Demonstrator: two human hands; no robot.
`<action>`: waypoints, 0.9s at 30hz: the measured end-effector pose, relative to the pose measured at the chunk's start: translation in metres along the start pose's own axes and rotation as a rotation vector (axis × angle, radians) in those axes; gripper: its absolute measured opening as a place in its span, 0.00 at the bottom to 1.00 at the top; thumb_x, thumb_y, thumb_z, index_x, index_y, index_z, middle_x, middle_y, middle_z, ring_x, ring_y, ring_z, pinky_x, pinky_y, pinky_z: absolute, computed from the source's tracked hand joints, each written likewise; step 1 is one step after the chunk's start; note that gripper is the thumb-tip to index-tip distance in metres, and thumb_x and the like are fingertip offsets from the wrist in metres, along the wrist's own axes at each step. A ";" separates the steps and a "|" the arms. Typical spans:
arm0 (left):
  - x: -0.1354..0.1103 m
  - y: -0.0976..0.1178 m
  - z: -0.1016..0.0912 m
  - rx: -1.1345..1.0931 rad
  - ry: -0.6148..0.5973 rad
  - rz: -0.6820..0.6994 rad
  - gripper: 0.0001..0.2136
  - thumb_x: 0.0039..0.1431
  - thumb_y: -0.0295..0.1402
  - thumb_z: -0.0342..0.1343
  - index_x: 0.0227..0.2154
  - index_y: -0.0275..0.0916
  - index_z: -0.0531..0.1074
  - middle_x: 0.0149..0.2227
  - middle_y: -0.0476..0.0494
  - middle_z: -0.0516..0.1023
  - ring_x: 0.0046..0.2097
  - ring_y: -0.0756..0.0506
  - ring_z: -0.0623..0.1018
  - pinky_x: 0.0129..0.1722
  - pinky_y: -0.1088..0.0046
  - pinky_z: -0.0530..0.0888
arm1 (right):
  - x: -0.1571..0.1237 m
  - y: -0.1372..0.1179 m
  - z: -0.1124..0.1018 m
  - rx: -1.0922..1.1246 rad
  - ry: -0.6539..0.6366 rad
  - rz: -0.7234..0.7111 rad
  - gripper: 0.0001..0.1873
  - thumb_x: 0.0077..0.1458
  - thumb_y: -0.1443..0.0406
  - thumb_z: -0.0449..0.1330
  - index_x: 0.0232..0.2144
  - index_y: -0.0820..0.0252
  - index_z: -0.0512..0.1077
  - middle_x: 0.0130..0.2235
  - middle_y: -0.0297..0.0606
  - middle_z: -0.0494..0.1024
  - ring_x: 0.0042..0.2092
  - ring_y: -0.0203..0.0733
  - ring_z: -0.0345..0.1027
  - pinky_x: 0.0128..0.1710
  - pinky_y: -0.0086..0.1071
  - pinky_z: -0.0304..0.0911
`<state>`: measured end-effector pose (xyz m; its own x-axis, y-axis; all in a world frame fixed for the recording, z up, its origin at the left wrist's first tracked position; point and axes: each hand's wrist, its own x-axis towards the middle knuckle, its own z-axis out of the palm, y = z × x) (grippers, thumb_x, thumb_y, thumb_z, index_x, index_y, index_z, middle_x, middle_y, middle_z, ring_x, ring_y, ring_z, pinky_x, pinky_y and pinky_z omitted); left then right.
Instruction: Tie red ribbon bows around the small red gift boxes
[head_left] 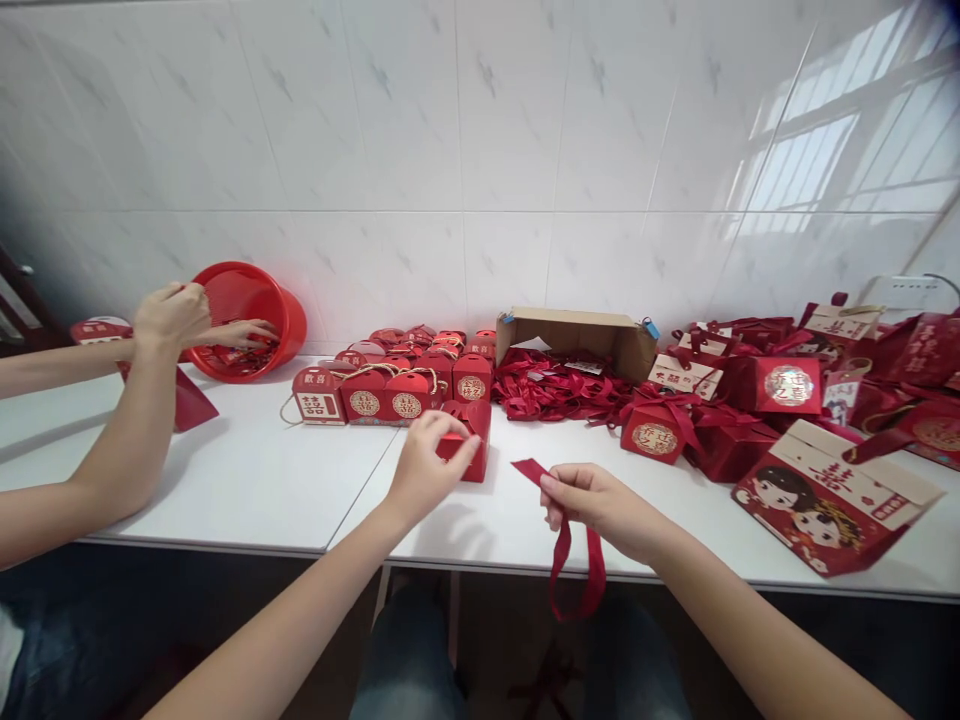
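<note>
left hand [426,462] at frame centre, fingers curled, pinching top of small red box [469,440] standing on table [247,480]. right hand [592,500] lower centre, closed around red ribbon [570,560], loop hanging below table edge.

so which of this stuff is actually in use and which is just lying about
In use:
small red box, held by the left hand
red ribbon, in the right hand

Lying about:
row of closed boxes
ribbon pile
cardboard box
cartoon box
red bucket, under a co-worker's hands

walls: white marble-look tile [420,130] | window reflection [840,150] | white table [247,480]
</note>
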<state>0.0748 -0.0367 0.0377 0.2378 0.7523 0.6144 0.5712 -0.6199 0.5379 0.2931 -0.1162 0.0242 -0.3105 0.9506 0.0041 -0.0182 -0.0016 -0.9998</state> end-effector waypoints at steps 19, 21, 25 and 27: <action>-0.022 0.002 0.005 -0.042 -0.300 -0.085 0.22 0.53 0.35 0.53 0.52 0.42 0.66 0.54 0.38 0.63 0.56 0.40 0.68 0.57 0.60 0.65 | 0.014 -0.007 0.007 -0.175 0.323 -0.090 0.21 0.47 0.48 0.59 0.18 0.60 0.71 0.48 0.42 0.71 0.54 0.51 0.59 0.55 0.40 0.47; -0.028 0.013 0.003 -0.011 -0.301 -0.059 0.21 0.52 0.33 0.53 0.51 0.43 0.66 0.54 0.38 0.62 0.58 0.39 0.65 0.57 0.59 0.64 | 0.013 -0.006 0.008 -0.193 0.313 -0.066 0.21 0.46 0.48 0.60 0.19 0.59 0.72 0.54 0.43 0.68 0.57 0.52 0.55 0.57 0.41 0.45; -0.026 0.020 0.004 0.027 -0.307 -0.023 0.17 0.51 0.31 0.53 0.46 0.42 0.68 0.53 0.38 0.64 0.60 0.38 0.61 0.58 0.58 0.62 | 0.012 -0.009 0.009 -0.238 0.289 -0.046 0.19 0.47 0.49 0.60 0.19 0.59 0.73 0.55 0.43 0.67 0.59 0.53 0.53 0.57 0.42 0.44; -0.022 0.020 0.006 0.011 -0.309 -0.031 0.13 0.52 0.31 0.52 0.42 0.41 0.70 0.52 0.39 0.65 0.60 0.39 0.61 0.58 0.57 0.62 | 0.014 -0.010 0.010 -0.258 0.273 -0.038 0.19 0.47 0.50 0.60 0.18 0.59 0.74 0.53 0.44 0.69 0.59 0.53 0.53 0.57 0.42 0.45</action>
<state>0.0853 -0.0644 0.0309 0.4468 0.8042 0.3920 0.5900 -0.5942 0.5467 0.2797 -0.1063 0.0348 -0.0488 0.9963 0.0711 0.2265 0.0804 -0.9707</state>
